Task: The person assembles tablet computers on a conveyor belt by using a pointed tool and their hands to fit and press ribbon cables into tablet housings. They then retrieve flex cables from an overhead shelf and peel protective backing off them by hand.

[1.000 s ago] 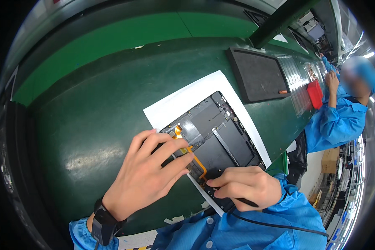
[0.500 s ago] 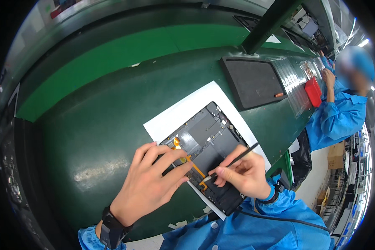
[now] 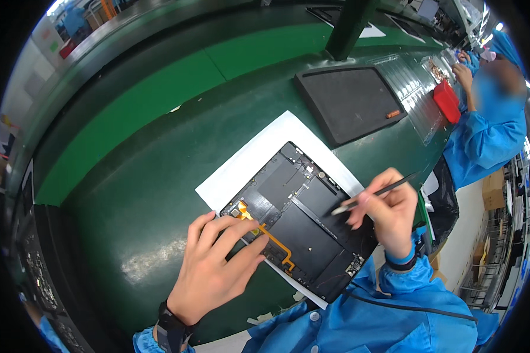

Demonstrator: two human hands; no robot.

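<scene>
1. One opened tablet (image 3: 297,229), one white paper sheet (image 3: 238,170) beneath, right by the tabletop's (image 3: 135,217) near edge!
2. Left hand (image 3: 215,265): palm down, fingers spread, touching the tablet.
3. Right hand (image 3: 391,212): raised, pinching one slim black tool (image 3: 348,206).

One opened tablet (image 3: 297,226), one tool (image 3: 390,188), one red bin (image 3: 447,101), one black tray (image 3: 348,97), perhaps one clear tray (image 3: 415,91).

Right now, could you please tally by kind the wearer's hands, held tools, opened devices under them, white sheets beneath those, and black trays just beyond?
Hands: 2 (left hand, right hand)
Slim tool: 1
Opened device: 1
White sheet: 1
Black tray: 1
Total: 6
</scene>
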